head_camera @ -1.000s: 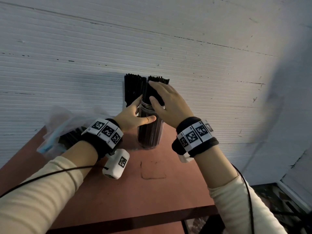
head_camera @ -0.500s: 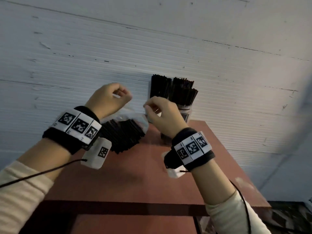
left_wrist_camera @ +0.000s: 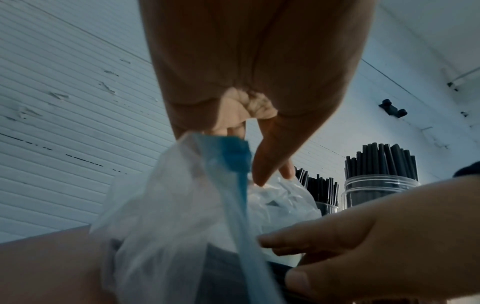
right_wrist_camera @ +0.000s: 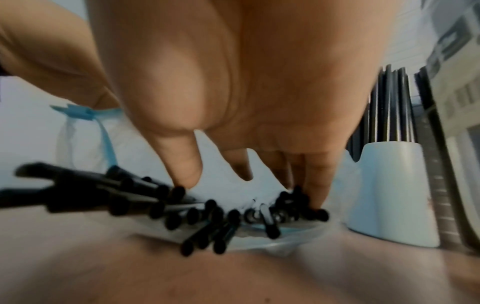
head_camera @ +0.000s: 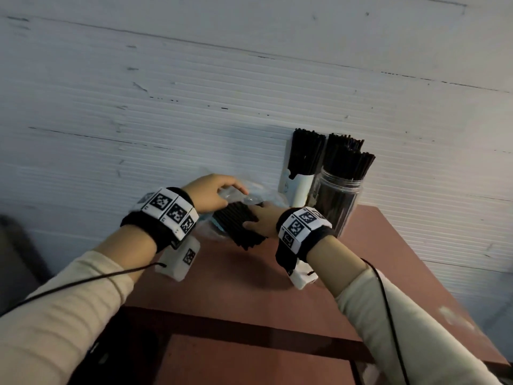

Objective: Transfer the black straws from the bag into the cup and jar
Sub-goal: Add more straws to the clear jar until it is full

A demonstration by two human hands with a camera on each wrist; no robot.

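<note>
My left hand (head_camera: 230,194) pinches the blue-edged mouth of a clear plastic bag (left_wrist_camera: 168,205) and holds it up off the red-brown table (head_camera: 277,301). Loose black straws (head_camera: 238,225) stick out of the bag towards me. With thumb on one side and fingers on the other, my right hand (right_wrist_camera: 249,189) grips a bunch of these straws (right_wrist_camera: 207,214). Behind them, against the wall, stand a white cup (head_camera: 301,190) and a clear jar (head_camera: 338,204). Both are packed with upright black straws (head_camera: 348,159).
A white ribbed wall (head_camera: 194,107) rises directly behind the table. The table's right edge (head_camera: 433,273) drops off to the floor. The cup (right_wrist_camera: 389,195) stands very close to the right of my right hand.
Both hands left the jar, lifted the bag at the left, then lowered it. My right hand let go of the bag's edge and now grips straws at its mouth.
</note>
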